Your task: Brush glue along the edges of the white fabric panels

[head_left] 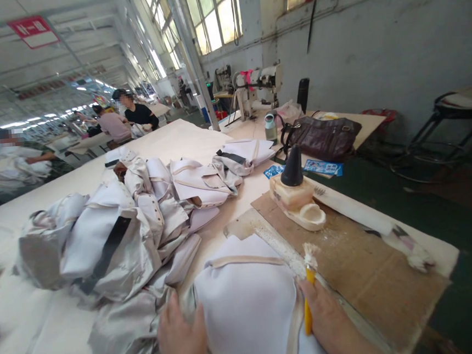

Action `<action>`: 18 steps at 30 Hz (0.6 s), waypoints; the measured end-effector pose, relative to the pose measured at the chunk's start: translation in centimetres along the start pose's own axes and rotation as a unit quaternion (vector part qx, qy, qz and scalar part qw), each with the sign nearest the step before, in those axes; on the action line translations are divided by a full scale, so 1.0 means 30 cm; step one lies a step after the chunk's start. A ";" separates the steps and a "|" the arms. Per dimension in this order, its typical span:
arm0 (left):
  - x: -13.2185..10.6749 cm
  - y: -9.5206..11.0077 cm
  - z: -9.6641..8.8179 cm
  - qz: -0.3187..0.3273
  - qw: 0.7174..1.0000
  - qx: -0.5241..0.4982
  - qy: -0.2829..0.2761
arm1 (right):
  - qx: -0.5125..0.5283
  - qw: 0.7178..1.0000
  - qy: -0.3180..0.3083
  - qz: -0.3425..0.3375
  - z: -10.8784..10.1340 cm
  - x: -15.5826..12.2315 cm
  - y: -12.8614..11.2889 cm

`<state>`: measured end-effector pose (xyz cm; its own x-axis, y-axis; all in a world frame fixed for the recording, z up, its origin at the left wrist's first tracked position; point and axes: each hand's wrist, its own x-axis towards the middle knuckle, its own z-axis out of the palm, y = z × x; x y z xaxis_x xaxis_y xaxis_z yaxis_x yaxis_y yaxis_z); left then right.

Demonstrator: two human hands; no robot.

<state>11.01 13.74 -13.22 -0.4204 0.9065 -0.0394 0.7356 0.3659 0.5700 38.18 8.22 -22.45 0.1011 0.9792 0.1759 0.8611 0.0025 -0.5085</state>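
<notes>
My left hand presses flat on the near left edge of a white padded fabric piece lying on the work table. My right hand rests on the piece's right edge and grips a yellow-handled glue brush, bristles pointing up and away. A beige strip runs across the top of the piece. Just right of it lies a brown board smeared with dried glue.
A heap of grey-white fabric pieces fills the table to the left and beyond. A glue pot with a black cone top sits on the board. Farther back are a brown handbag, a bottle, sewing machines and seated people.
</notes>
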 end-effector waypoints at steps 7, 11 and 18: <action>-0.118 0.288 0.212 0.397 0.871 0.206 -0.204 | -0.082 0.994 0.022 -0.063 0.060 -0.046 0.062; -0.086 0.307 0.292 0.360 0.868 0.186 -0.287 | -0.076 0.988 0.078 -0.107 0.017 -0.026 0.090; -0.037 0.288 0.290 0.371 0.858 0.159 -0.317 | 0.219 0.974 -0.050 0.029 -0.207 0.227 0.062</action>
<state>22.45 17.74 -15.39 0.5255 0.8105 -0.2587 0.8261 -0.4135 0.3828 43.56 13.64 -16.95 0.0759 0.9951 0.0640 0.5585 0.0107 -0.8294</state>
